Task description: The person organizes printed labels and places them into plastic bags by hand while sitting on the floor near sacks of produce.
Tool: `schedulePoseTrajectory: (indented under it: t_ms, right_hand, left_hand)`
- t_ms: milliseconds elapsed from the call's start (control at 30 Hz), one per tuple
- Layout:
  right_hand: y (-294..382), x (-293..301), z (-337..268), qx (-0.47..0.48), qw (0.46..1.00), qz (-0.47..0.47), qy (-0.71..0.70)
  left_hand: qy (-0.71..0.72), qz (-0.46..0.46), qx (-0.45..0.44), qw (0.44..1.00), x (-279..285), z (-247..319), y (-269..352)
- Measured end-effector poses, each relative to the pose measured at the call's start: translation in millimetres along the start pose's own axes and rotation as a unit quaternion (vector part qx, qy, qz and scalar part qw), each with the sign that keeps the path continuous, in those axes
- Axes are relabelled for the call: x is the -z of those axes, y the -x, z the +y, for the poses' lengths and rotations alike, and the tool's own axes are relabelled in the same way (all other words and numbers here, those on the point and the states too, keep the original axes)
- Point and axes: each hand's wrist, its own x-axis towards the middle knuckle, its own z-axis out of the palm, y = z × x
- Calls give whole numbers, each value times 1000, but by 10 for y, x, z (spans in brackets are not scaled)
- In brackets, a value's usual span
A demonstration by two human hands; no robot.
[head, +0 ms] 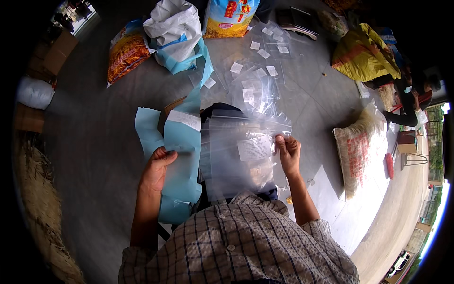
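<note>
My left hand [158,167] pinches a long light-blue strip of label backing paper [182,149], which bears a white printed label [183,120] near its upper bend. The strip runs up towards a white woven sack [173,32]. In my right hand [289,152] is the upper right edge of several clear plastic zip bags [227,159], stacked over my lap. A white label [254,148] with small print lies on the top bag. Further forward on the floor is a loose pile of clear bags [260,92] with white labels.
Printed sacks, one orange [129,53] and one blue and yellow [228,21], stand ahead. A flat dark device [298,21] lies beyond the bags. To the right are a yellow sack [367,53], a stuffed white sack [361,152] and another person [408,115].
</note>
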Motion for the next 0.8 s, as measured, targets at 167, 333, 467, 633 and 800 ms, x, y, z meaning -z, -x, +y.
schedulePoseTrajectory:
  t_ms: [167, 333, 467, 633, 800]
  right_hand:
    - [-35, 108, 102, -35, 982, -157, 96]
    - [-67, 26, 37, 214, 917, -69, 330]
    - [-28, -110, 121, 179, 980, 16, 82]
    - [-315, -70, 280, -4, 941, 230, -246]
    - [-689, 245, 1062, -83, 936, 264, -216]
  left_hand:
    - [-10, -1, -6, 1000, -51, 37, -8]
    - [-28, 11, 2, 1000, -49, 62, -25]
    - [-18, 8, -3, 1000, -73, 57, -34]
    - [-84, 12, 1, 996, -161, 4, -48]
    - [-203, 88, 13, 975, -237, -94, -7]
